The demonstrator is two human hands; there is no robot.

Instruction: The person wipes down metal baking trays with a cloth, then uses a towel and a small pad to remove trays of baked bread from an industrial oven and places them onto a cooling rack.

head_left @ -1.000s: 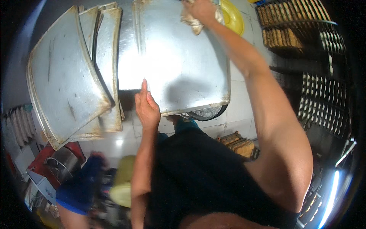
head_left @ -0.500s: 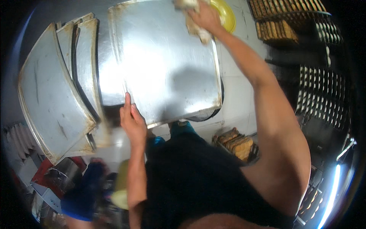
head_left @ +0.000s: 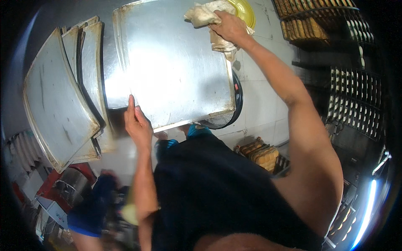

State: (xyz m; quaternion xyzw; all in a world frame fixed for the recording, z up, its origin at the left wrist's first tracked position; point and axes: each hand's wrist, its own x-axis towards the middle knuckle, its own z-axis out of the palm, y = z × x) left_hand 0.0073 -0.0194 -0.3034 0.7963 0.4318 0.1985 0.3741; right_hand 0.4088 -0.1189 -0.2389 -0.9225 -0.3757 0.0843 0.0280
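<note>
A flat, shiny metal baking tray [head_left: 176,79] with browned edges lies in front of me, on top of other trays. My right hand [head_left: 230,28] is closed on a crumpled, stained cream cloth [head_left: 205,14] and presses it at the tray's far right corner. At the near left edge of that tray is my left hand [head_left: 138,124], its fingers at the rim and the index finger stretched along it; part of the grip is hidden. To the left, several more metal trays [head_left: 58,100] overlap in a fanned pile.
Beyond the cloth sits a yellow round basin [head_left: 245,14]. A black round fan [head_left: 226,119] stands under the tray's right side. Racks of baked goods [head_left: 301,29] line the right, with a crate of bread [head_left: 266,159] on the floor. Another person [head_left: 90,209] is at the lower left.
My right hand has moved a little nearer and rightward over the tray with the cloth, which now shows more spread out. My left hand stays at the tray's edge. The whole view has shifted slightly.
</note>
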